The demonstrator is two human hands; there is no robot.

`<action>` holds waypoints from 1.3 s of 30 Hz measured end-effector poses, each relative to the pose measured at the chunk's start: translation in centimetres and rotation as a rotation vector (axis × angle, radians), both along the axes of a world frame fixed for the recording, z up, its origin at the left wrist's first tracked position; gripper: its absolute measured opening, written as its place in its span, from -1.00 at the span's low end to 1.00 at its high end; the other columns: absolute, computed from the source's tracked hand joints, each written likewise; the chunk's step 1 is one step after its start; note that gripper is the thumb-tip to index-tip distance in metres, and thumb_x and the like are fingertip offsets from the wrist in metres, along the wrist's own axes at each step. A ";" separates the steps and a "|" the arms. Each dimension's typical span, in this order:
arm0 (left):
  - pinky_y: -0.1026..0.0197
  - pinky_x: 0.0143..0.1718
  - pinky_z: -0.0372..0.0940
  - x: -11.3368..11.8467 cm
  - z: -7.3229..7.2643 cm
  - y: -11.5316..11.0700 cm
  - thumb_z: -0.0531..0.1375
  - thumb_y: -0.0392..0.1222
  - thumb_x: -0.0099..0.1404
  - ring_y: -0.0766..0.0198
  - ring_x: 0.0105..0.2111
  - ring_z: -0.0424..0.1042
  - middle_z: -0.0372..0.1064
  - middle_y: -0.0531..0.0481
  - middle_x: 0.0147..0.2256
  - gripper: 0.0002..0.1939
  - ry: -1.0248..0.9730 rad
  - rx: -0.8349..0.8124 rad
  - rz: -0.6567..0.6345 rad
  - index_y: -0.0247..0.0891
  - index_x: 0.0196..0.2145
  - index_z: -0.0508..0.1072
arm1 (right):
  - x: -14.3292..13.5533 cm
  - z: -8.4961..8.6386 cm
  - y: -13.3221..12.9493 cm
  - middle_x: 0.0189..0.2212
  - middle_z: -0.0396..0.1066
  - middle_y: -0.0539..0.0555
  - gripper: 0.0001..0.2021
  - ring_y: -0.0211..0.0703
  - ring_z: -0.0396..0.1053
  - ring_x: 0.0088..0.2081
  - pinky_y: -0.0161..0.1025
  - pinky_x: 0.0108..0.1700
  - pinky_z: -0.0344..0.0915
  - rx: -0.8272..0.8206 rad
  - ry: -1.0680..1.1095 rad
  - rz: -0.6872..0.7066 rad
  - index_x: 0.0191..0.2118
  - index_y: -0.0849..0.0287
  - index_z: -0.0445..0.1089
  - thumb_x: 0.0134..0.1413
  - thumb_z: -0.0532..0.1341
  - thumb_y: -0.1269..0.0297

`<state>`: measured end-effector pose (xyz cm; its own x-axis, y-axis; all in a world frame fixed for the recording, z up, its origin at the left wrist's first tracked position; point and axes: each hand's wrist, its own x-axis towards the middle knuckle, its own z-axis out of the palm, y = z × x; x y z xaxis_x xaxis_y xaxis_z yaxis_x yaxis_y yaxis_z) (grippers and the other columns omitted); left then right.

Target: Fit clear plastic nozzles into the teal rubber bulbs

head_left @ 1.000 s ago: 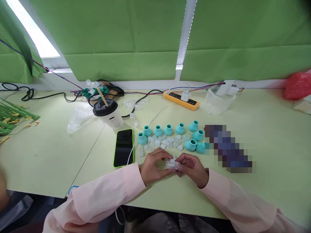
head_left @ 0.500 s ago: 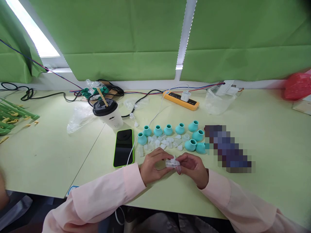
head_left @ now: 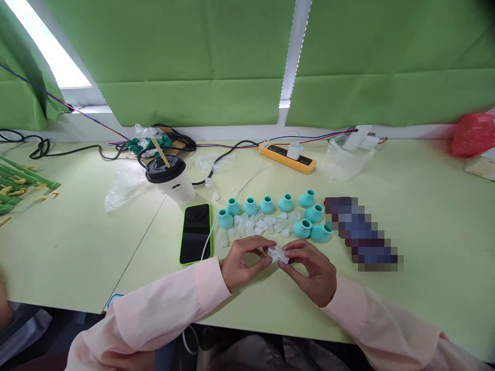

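Observation:
Between both hands is a small clear plastic piece (head_left: 278, 254), lying roughly level above the table. My left hand (head_left: 243, 262) pinches its left end with thumb and fingertips. The right end is held in the fingertips of my right hand (head_left: 314, 269). Just beyond the hands, small clear and white plastic parts (head_left: 259, 224) lie scattered on the table. Several turquoise rubber bulbs (head_left: 266, 205) stand around them, their round openings mostly facing up; one at the right (head_left: 320, 233) lies tilted beside the blurred object.
A phone with a green edge (head_left: 195, 234) and a lidded paper cup (head_left: 172, 180) stand left. Behind are an orange power strip (head_left: 286, 158) and a plastic bag (head_left: 345, 158). A pixelated dark object (head_left: 361, 232) lies right. Green sticks (head_left: 23, 178) lie far left.
The fingers have shifted on the clear piece, which is now tilted down to the right. My right hand has turned, its fingertips now pinching the right end.

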<state>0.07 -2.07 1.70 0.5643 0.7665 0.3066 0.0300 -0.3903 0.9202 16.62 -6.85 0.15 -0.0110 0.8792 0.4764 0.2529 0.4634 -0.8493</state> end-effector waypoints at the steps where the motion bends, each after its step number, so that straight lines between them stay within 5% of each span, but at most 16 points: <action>1: 0.24 -0.35 0.34 0.0 0.0 0.0 0.12 -0.28 0.10 0.24 -0.30 0.35 0.36 -0.16 -0.30 -0.76 -0.003 -0.006 -0.005 -0.35 -0.23 0.38 | 0.0 0.0 0.0 -0.38 0.30 0.07 -0.77 -0.18 0.32 -0.34 -0.28 -0.51 0.37 0.012 -0.007 -0.001 -0.35 0.09 0.31 -0.19 0.21 0.54; 22: 0.24 -0.37 0.35 0.2 0.3 -0.2 0.15 -0.25 0.05 0.24 -0.32 0.36 0.36 -0.14 -0.33 -0.79 -0.010 -0.103 -0.004 -0.35 -0.30 0.39 | 0.0 0.1 -0.1 -0.43 0.32 0.07 -0.86 -0.18 0.33 -0.38 -0.23 -0.42 0.35 0.075 -0.119 -0.088 -0.44 0.09 0.35 -0.19 0.21 0.48; 29: 0.21 -0.35 0.35 0.1 0.1 -0.1 0.15 -0.29 0.04 0.22 -0.31 0.36 0.36 -0.15 -0.32 -0.76 -0.032 -0.125 -0.044 -0.36 -0.28 0.40 | -0.2 0.1 -0.2 -0.41 0.29 0.06 -0.77 -0.21 0.33 -0.39 -0.30 -0.51 0.37 0.025 -0.045 -0.011 -0.37 0.06 0.36 -0.20 0.21 0.54; 39: 0.26 -0.39 0.35 0.2 -0.3 0.4 0.25 -0.29 -0.05 0.25 -0.34 0.36 0.36 -0.11 -0.36 -0.79 -0.136 -0.380 -0.064 -0.35 -0.37 0.45 | -0.1 0.2 -0.3 -0.41 0.30 0.04 -0.74 -0.22 0.32 -0.38 -0.31 -0.51 0.38 0.027 0.006 0.020 -0.38 0.06 0.36 -0.23 0.23 0.57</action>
<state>0.22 -1.64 1.36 0.5883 0.8044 0.0831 -0.1147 -0.0188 0.9932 16.48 -7.10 0.31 -0.0252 0.8658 0.4997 0.2382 0.4907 -0.8382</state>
